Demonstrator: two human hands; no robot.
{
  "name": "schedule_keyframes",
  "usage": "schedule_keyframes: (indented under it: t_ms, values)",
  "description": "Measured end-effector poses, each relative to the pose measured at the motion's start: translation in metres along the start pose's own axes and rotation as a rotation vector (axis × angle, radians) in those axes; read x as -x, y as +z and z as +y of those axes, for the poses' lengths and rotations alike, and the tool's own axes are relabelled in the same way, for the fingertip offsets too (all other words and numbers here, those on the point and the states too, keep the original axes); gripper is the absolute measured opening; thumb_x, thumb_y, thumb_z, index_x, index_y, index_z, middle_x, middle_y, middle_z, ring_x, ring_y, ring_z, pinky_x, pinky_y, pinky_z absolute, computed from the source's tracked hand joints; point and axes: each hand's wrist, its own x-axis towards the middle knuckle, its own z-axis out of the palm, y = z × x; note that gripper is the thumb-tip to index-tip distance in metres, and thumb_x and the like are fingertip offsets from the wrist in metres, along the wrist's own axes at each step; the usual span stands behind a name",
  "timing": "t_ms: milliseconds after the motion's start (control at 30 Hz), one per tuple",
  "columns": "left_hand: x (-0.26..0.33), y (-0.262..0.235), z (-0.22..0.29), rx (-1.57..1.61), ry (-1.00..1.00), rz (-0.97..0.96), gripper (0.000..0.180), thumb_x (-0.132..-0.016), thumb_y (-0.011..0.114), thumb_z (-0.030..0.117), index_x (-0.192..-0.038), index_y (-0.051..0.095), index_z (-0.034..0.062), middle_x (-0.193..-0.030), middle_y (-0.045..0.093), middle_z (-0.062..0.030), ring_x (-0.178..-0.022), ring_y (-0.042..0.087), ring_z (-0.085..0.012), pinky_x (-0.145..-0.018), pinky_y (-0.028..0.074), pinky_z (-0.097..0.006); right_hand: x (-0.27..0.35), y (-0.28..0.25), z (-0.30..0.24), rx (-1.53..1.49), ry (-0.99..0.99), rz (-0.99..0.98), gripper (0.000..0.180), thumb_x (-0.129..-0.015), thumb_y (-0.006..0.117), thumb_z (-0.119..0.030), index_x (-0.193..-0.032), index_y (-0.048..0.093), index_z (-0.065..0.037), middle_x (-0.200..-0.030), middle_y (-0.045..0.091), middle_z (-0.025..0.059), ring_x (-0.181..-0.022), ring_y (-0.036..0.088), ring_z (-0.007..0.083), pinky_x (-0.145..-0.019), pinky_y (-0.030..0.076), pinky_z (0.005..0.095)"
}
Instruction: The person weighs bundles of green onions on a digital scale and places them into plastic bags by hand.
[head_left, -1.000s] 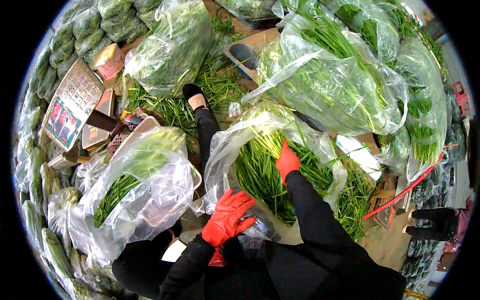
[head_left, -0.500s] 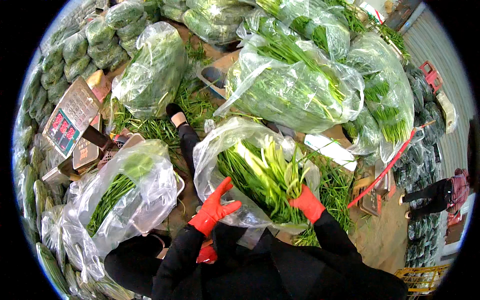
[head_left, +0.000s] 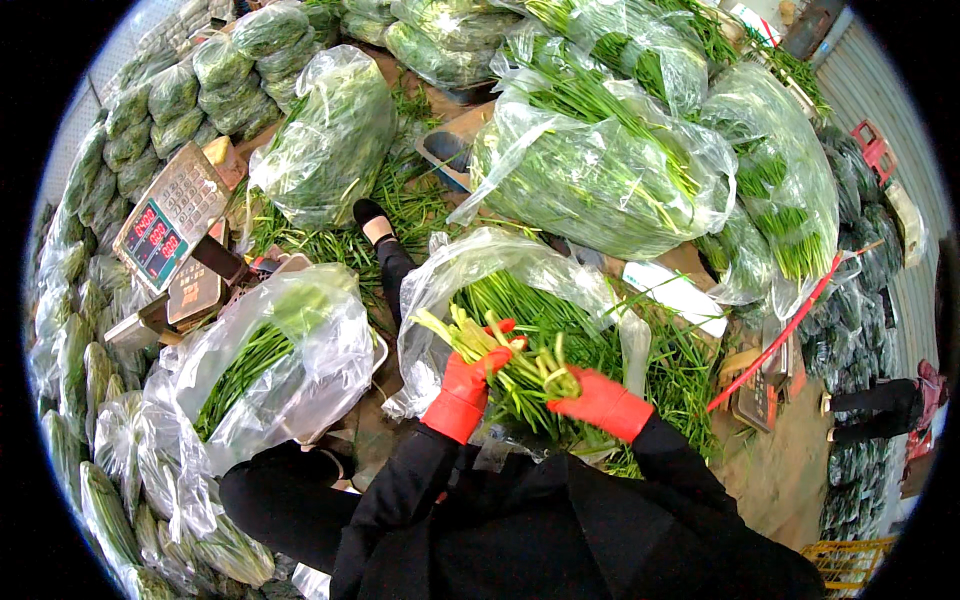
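Big clear plastic bag of long green stalks [head_left: 540, 290] is lying open in front of the person, just beside a second clear bag of greens [head_left: 280, 370] at left. Grey weighing scale with keypad [head_left: 170, 215] is sitting further left. Left hand in red glove [head_left: 468, 385] and right hand in red glove [head_left: 600, 400] are clamping a bunch of pale-ended green stalks [head_left: 510, 355] over the open bag, hands near each other.

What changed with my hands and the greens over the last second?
Both red-gloved hands came together: the left hand and the right hand now grip a bunch of green stalks lifted out of the open clear bag, where before the right reached inside. The scale and tied bag stayed put.
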Motion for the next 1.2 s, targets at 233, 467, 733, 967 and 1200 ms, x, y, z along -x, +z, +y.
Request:
schedule_keyframes:
  t_ms: [233,467,733,967,1200]
  values:
    - [0.005,0.009,0.016,-0.182,0.076,0.089,0.041,-0.075,0.066,0.013,-0.111,0.055,-0.0032,-0.102,0.063,-0.014,-0.095,0.06,-0.0232,-0.088,0.045,-0.035,-0.006,-0.076,0.04,0.296,0.093,0.583,0.059,-0.07,0.072,-0.027,-0.118,0.049,-0.003,-0.094,0.063,0.0175,-0.084,0.061,0.0295,-0.072,0.048,0.0381]
    - [0.003,0.009,-0.002,-0.225,0.053,-0.057,0.043,-0.073,0.067,-0.004,-0.114,0.053,-0.0022,-0.112,0.059,-0.0125,-0.098,0.059,-0.0245,-0.086,0.048,-0.036,-0.001,-0.057,-0.06,0.648,-0.556,0.672,0.075,-0.067,0.074,-0.03,-0.127,0.042,0.0,-0.115,0.055,0.0197,-0.107,0.053,0.0343,-0.091,0.042,0.0384]
    - [-0.01,-0.018,-0.034,-0.131,-0.16,-0.357,0.051,-0.078,0.062,0.009,-0.126,0.044,0.0074,-0.125,0.049,-0.0087,-0.112,0.048,-0.0208,-0.093,0.04,-0.039,-0.035,0.004,-0.072,-0.657,-0.381,-0.348,0.052,-0.079,0.066,-0.008,-0.127,0.045,-0.002,-0.118,0.055,0.007,-0.108,0.051,0.0147,-0.095,0.039,0.0293]
    - [0.002,-0.008,-0.007,-0.913,0.039,-0.279,0.047,-0.084,0.059,0.015,-0.127,0.044,0.0034,-0.12,0.054,-0.0089,-0.109,0.051,-0.0188,-0.092,0.04,-0.03,-0.03,-0.068,-0.09,-0.62,-0.602,0.161,0.031,-0.086,0.057,-0.016,-0.11,0.051,0.003,-0.09,0.063,0.0092,-0.083,0.061,0.0181,-0.075,0.049,0.0318]
    - [0.002,-0.049,0.013,-0.653,0.211,0.394,0.028,-0.081,0.059,0.002,-0.108,0.053,0.0034,-0.087,0.063,-0.01,-0.081,0.061,-0.016,-0.072,0.049,-0.027,0.002,-0.118,-0.129,-0.472,-0.862,0.652,0.035,-0.085,0.06,-0.016,-0.115,0.05,0.001,-0.094,0.064,0.0101,-0.086,0.061,0.0187,-0.078,0.049,0.0314]
